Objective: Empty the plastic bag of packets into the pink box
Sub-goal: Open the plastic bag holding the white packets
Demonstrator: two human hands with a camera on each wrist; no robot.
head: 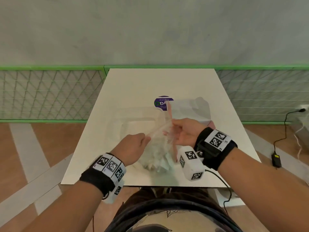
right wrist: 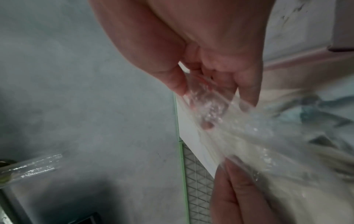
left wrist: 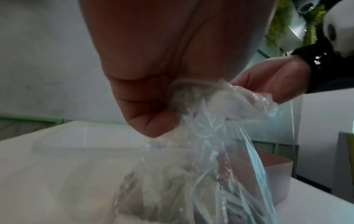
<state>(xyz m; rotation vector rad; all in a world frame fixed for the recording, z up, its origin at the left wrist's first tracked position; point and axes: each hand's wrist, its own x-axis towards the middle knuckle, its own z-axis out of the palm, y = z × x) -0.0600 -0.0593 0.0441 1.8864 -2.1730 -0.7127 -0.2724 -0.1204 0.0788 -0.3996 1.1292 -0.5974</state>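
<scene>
A clear plastic bag (head: 158,148) hangs over the white table (head: 133,84), stretched between both hands. Pale packets (head: 155,162) bunch in its bottom near the table's front edge. My left hand (head: 142,141) pinches one side of the bag's top edge. My right hand (head: 175,131) pinches the other side, fingers curled into the film. In the left wrist view my left hand (left wrist: 168,109) grips the crumpled bag (left wrist: 210,151). The right wrist view shows my right hand (right wrist: 206,97) holding the film (right wrist: 239,136). The pink box (head: 189,109) stands open behind my right hand, also visible as a pink box (left wrist: 277,174).
A clear plastic tray or lid (head: 133,121) lies on the table left of the box. A round purple label (head: 163,102) shows behind the bag. A green mesh fence (head: 50,94) runs behind the table. A cable and power adapter (head: 276,159) lie on the floor at right.
</scene>
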